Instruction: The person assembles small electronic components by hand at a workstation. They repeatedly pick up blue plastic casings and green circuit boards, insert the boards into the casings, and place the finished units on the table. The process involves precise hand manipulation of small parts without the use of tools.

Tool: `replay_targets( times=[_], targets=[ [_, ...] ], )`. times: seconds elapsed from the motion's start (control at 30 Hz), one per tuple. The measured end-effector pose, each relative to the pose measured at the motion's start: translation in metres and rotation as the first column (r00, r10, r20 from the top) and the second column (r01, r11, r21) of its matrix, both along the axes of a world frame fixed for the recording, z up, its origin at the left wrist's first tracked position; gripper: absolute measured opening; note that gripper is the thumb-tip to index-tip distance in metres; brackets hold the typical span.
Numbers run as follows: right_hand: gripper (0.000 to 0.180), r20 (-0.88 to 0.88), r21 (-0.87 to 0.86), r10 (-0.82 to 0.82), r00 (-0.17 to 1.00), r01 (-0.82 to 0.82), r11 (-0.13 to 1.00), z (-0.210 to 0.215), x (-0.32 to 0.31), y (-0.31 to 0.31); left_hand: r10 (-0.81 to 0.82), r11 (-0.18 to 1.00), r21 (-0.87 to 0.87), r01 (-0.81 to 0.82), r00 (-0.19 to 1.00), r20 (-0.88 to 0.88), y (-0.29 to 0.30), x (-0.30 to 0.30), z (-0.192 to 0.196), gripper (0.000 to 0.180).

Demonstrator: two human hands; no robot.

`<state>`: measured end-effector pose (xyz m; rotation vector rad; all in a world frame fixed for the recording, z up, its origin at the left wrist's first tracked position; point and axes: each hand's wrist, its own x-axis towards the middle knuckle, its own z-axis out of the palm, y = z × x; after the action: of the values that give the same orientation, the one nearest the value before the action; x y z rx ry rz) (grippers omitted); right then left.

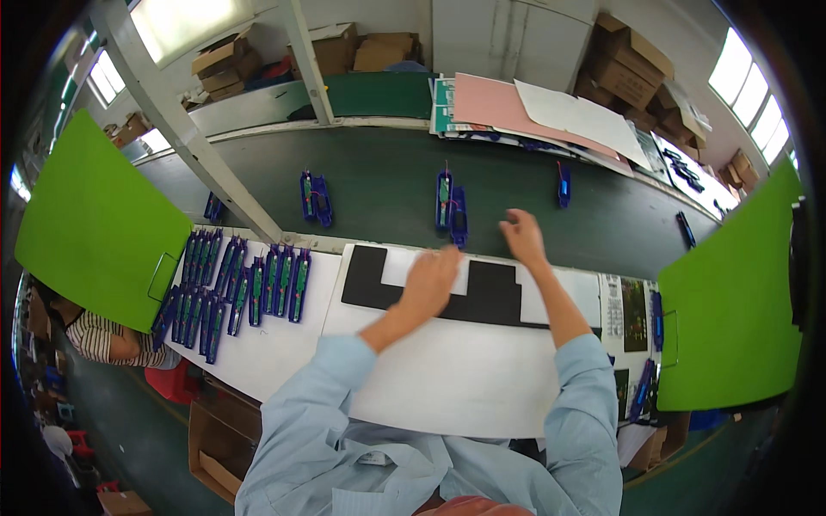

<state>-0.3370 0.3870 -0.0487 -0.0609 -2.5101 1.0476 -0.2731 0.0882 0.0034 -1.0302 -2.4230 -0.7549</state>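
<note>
Two green boards (pixel 95 224), one black foam pad (pixel 490 292); two hands (pixel 430 275), one conveyor belt (pixel 379 185)

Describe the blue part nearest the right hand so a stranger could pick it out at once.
Start at the dark green conveyor belt running across beyond the white worktable. Near its front edge, just left of the raised right hand, lies a pair of long blue plastic housings side by side. Unlike the single blue piece farther right, this is a pair, one holding a green circuit strip.

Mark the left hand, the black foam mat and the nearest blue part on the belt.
left hand (pixel 433 273), head view, back of the hand.
black foam mat (pixel 490 297), head view, right half.
blue part (pixel 459 218), head view, its body.
</note>
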Motion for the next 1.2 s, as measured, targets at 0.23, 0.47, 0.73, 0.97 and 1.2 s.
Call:
replay_targets(
  times=[0.23, 0.47, 0.73, 0.97, 1.2],
  targets=[
    [0.075, -0.176, 0.315, -0.34, 0.924, 0.381, 0.87, -0.036, -0.059, 0.132, -0.112, 0.99, 0.123, 0.073, 0.931, 0.348, -0.075, 0.155, 0.002, 0.025],
    [0.046, 0.026, 0.485, -0.421, 0.907, 0.357, 0.798, -0.058, -0.064, 0.178, 0.418, 0.905, 0.04, -0.424, 0.903, 0.103, -0.188, 0.131, 0.012, 0.028],
    [0.031, -0.113, -0.034, 0.007, 0.994, -0.011, 0.999, 0.011, 0.063, 0.039, 0.678, 0.673, -0.256, -0.694, 0.717, -0.162, -0.261, 0.087, 0.002, 0.029],
    [0.04, -0.081, -0.033, 0.259, 0.962, -0.263, 0.964, 0.061, 0.3, -0.143, 0.498, 0.867, -0.04, -0.497, 0.86, 0.107, -0.208, 0.157, 0.002, 0.017],
    [0.041, 0.064, -0.116, 0.397, 0.915, -0.389, 0.914, 0.044, 0.364, -0.207, -0.016, 1.0, 0.005, 0.015, 0.965, 0.26, -0.14, 0.272, -0.008, 0.027]
  ],
)
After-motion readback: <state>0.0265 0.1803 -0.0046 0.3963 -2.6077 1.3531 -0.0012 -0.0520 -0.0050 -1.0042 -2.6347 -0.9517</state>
